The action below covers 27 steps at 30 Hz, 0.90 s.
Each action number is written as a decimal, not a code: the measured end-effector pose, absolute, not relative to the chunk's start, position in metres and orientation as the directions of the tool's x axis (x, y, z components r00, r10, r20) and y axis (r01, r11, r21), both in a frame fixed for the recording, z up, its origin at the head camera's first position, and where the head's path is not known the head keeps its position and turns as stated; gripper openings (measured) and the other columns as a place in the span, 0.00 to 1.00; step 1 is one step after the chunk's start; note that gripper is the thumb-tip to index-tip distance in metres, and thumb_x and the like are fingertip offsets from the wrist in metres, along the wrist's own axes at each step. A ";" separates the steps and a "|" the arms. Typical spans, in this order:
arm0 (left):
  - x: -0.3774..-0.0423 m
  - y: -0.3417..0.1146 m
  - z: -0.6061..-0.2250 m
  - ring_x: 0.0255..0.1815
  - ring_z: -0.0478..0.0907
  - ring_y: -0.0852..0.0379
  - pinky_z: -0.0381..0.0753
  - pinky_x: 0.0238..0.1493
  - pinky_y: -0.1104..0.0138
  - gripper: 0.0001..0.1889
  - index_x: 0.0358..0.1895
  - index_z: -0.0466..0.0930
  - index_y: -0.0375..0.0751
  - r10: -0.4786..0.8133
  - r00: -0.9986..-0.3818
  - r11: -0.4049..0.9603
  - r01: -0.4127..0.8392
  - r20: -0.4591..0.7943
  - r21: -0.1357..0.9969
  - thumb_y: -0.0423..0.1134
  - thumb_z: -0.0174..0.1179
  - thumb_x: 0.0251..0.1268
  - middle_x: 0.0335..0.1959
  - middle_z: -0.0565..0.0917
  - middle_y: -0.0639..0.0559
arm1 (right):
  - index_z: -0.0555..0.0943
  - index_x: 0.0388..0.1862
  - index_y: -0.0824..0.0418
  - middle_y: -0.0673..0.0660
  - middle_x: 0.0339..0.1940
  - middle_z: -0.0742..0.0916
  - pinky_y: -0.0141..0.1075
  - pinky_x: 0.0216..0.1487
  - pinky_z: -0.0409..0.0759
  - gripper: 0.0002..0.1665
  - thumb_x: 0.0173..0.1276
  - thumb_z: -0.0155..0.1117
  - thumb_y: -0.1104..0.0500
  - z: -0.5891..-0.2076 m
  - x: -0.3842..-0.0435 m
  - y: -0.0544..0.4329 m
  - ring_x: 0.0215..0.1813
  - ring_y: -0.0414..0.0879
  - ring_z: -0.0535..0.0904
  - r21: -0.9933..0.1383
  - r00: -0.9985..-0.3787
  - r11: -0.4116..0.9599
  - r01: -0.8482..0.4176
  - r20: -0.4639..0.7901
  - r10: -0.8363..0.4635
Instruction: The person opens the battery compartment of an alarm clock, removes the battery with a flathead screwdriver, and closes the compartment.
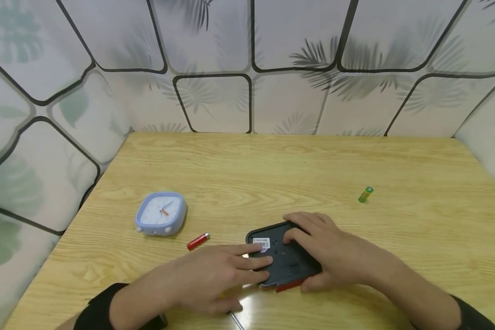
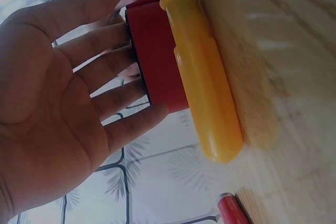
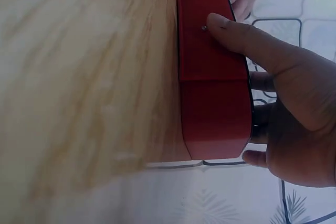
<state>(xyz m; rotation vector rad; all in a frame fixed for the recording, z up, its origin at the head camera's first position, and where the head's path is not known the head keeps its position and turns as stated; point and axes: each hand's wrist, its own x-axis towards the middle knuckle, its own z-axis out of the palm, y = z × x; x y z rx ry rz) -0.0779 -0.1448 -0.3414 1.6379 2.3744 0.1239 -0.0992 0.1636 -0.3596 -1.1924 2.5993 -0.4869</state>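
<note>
A red device with a black back (image 1: 286, 266), its kind not clear, lies back up on the table. My right hand (image 1: 338, 254) grips its right end; the thumb presses the red side (image 3: 215, 66) in the right wrist view and the fingers reach over the back. My left hand (image 1: 227, 275) lays straight, spread fingers on the left part, near a white barcode label (image 1: 261, 243). Below that palm is a screwdriver with a yellow handle (image 2: 205, 77), lying on the table; its metal shaft (image 1: 236, 321) points toward the person. The left hand does not hold it.
A light blue alarm clock (image 1: 161, 213) stands on the left side of the wooden table (image 1: 239, 174). Beside it lies a red battery (image 1: 198, 241). A green battery (image 1: 365, 194) is farther back on the right. A patterned wall backs the table.
</note>
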 end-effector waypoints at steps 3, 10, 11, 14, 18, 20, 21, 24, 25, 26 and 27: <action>-0.078 -0.144 -0.341 0.86 0.61 0.50 0.71 0.81 0.58 0.34 0.81 0.69 0.52 0.936 -0.308 0.339 0.918 -0.171 0.204 0.54 0.65 0.76 0.83 0.67 0.56 | 0.74 0.61 0.43 0.53 0.77 0.73 0.62 0.76 0.68 0.43 0.50 0.88 0.39 -0.360 -0.100 0.164 0.75 0.58 0.70 -0.353 -0.634 0.606 -0.713 -0.046 -0.772; -0.079 -0.145 -0.340 0.85 0.64 0.53 0.73 0.79 0.54 0.30 0.78 0.73 0.51 0.941 -0.304 0.332 0.913 -0.149 0.236 0.52 0.64 0.77 0.81 0.70 0.56 | 0.77 0.53 0.41 0.53 0.70 0.78 0.51 0.64 0.83 0.37 0.47 0.88 0.39 -0.360 -0.103 0.163 0.68 0.51 0.75 -0.277 -0.593 0.571 -0.773 -0.004 -0.805; -0.079 -0.145 -0.340 0.84 0.65 0.54 0.74 0.79 0.55 0.29 0.77 0.74 0.51 0.944 -0.300 0.325 0.916 -0.137 0.233 0.52 0.63 0.77 0.81 0.72 0.56 | 0.77 0.51 0.41 0.53 0.69 0.78 0.50 0.63 0.83 0.36 0.46 0.88 0.38 -0.359 -0.103 0.163 0.67 0.50 0.75 -0.267 -0.589 0.568 -0.778 -0.003 -0.808; -0.079 -0.146 -0.340 0.82 0.69 0.55 0.75 0.78 0.57 0.27 0.74 0.77 0.49 0.951 -0.295 0.308 0.922 -0.089 0.234 0.51 0.64 0.77 0.78 0.76 0.55 | 0.77 0.44 0.41 0.52 0.67 0.79 0.47 0.61 0.84 0.34 0.45 0.88 0.37 -0.358 -0.103 0.162 0.66 0.50 0.74 -0.247 -0.581 0.566 -0.787 -0.013 -0.814; -0.080 -0.146 -0.341 0.76 0.76 0.56 0.77 0.75 0.61 0.24 0.69 0.81 0.47 0.953 -0.303 0.295 0.927 -0.002 0.234 0.50 0.65 0.76 0.72 0.82 0.54 | 0.75 0.40 0.41 0.53 0.66 0.79 0.46 0.60 0.84 0.32 0.44 0.88 0.38 -0.357 -0.104 0.162 0.65 0.50 0.74 -0.244 -0.587 0.573 -0.783 -0.019 -0.810; -0.080 -0.147 -0.341 0.74 0.78 0.57 0.79 0.73 0.61 0.22 0.67 0.82 0.47 0.937 -0.347 0.328 0.914 0.042 0.238 0.49 0.67 0.75 0.70 0.83 0.54 | 0.75 0.39 0.42 0.53 0.65 0.80 0.44 0.58 0.84 0.33 0.43 0.88 0.39 -0.357 -0.104 0.163 0.63 0.48 0.74 -0.233 -0.591 0.574 -0.785 0.001 -0.807; -0.080 -0.147 -0.341 0.72 0.79 0.56 0.81 0.72 0.61 0.21 0.66 0.83 0.47 0.924 -0.377 0.351 0.904 0.070 0.244 0.49 0.67 0.74 0.69 0.83 0.53 | 0.75 0.39 0.43 0.53 0.64 0.80 0.43 0.57 0.85 0.33 0.42 0.89 0.39 -0.357 -0.104 0.163 0.63 0.48 0.74 -0.228 -0.591 0.571 -0.788 0.020 -0.807; -0.080 -0.146 -0.340 0.70 0.80 0.55 0.82 0.70 0.58 0.23 0.66 0.82 0.45 0.840 -0.525 0.476 0.833 0.134 0.282 0.48 0.69 0.72 0.70 0.82 0.52 | 0.74 0.39 0.46 0.53 0.61 0.80 0.42 0.54 0.86 0.36 0.39 0.90 0.39 -0.357 -0.106 0.164 0.60 0.47 0.74 -0.200 -0.580 0.556 -0.807 0.090 -0.809; -0.080 -0.146 -0.339 0.70 0.80 0.54 0.83 0.69 0.56 0.25 0.68 0.81 0.44 0.802 -0.577 0.523 0.802 0.151 0.290 0.48 0.70 0.71 0.70 0.82 0.51 | 0.74 0.39 0.47 0.53 0.61 0.80 0.42 0.54 0.86 0.37 0.39 0.90 0.39 -0.357 -0.107 0.164 0.60 0.47 0.75 -0.196 -0.579 0.553 -0.810 0.109 -0.808; -0.080 -0.146 -0.338 0.70 0.80 0.52 0.83 0.69 0.55 0.28 0.69 0.79 0.43 0.766 -0.622 0.562 0.771 0.165 0.298 0.48 0.71 0.71 0.71 0.81 0.50 | 0.74 0.40 0.48 0.54 0.61 0.80 0.42 0.54 0.87 0.38 0.38 0.91 0.38 -0.357 -0.107 0.164 0.60 0.47 0.75 -0.195 -0.575 0.548 -0.814 0.133 -0.807; -0.080 -0.146 -0.338 0.70 0.80 0.50 0.83 0.69 0.54 0.31 0.71 0.77 0.41 0.732 -0.658 0.593 0.743 0.179 0.310 0.49 0.72 0.69 0.72 0.80 0.48 | 0.74 0.40 0.48 0.55 0.61 0.80 0.42 0.54 0.87 0.39 0.38 0.91 0.38 -0.357 -0.108 0.164 0.60 0.48 0.76 -0.193 -0.574 0.545 -0.816 0.153 -0.804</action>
